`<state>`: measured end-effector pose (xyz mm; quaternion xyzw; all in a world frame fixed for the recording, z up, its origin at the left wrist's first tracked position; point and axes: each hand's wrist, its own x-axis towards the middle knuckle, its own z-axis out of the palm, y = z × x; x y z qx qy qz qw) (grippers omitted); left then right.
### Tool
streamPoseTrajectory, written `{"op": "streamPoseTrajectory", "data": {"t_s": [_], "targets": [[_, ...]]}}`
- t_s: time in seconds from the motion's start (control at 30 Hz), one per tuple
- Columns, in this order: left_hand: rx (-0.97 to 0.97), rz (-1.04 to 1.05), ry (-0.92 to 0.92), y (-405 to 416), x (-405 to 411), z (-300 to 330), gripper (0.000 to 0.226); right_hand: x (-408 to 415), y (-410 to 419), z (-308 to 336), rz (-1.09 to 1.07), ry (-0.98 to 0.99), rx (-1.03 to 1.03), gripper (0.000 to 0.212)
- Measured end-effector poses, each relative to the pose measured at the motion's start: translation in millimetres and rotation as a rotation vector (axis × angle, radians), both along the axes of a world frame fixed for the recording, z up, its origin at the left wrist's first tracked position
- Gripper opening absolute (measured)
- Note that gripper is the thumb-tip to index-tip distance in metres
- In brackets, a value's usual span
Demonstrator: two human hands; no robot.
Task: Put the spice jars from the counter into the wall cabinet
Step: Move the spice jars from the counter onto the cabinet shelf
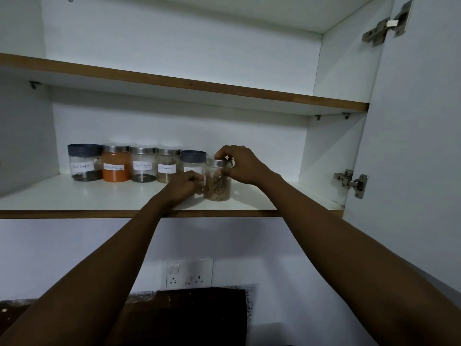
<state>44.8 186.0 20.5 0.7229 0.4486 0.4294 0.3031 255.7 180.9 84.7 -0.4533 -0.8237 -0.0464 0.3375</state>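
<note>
Both hands are on one clear spice jar (217, 182) standing on the lower shelf (104, 196) of the open wall cabinet (336, 76), at the right end of the jar row and a bit forward of it. Jar has a silver lid and holds pale brown pieces. Right hand (243, 166) is curled over the lid from above, fingers wrapped round its rim. Left hand (184, 184) grips the jar's left side low down, fingers curled on the glass.

Five more jars in a row at the back of the same shelf, left to right: dark-lidded jar labelled Black Pepper (84, 162), orange powder jar (116, 164) with silver lid, second Black Pepper jar (142, 164) with silver lid, Cinnamon jar (167, 166), and a dark-lidded jar (193, 159) whose label is partly hidden by the left hand. They stand just beside each other.

Upper shelf (174, 82) above. Open cabinet door (411, 121) at right with two metal hinges (351, 183). Below the cabinet: wall socket panel (188, 273) and a dark surface (194, 318).
</note>
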Motion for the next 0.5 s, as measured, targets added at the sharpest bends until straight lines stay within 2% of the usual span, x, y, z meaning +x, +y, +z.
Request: {"op": "streamPoseTrajectory", "data": {"t_s": [0.23, 0.4, 0.5], "targets": [[-0.016, 0.018, 0.003, 3.1, -0.3, -2.3, 0.03, 10.3, 1.2, -0.8, -0.044, -0.024, 0.002, 0.047], [-0.006, 0.017, 0.029, 3.6, -0.8, -3.1, 0.031, 12.9, 5.3, -3.4, 0.013, 0.014, 0.092, 0.031], [0.004, 0.028, 0.055, 3.5, -0.5, -3.7, 0.033, 14.5, 14.0, -0.1, -0.02, 0.01, 0.102, 0.031]]}}
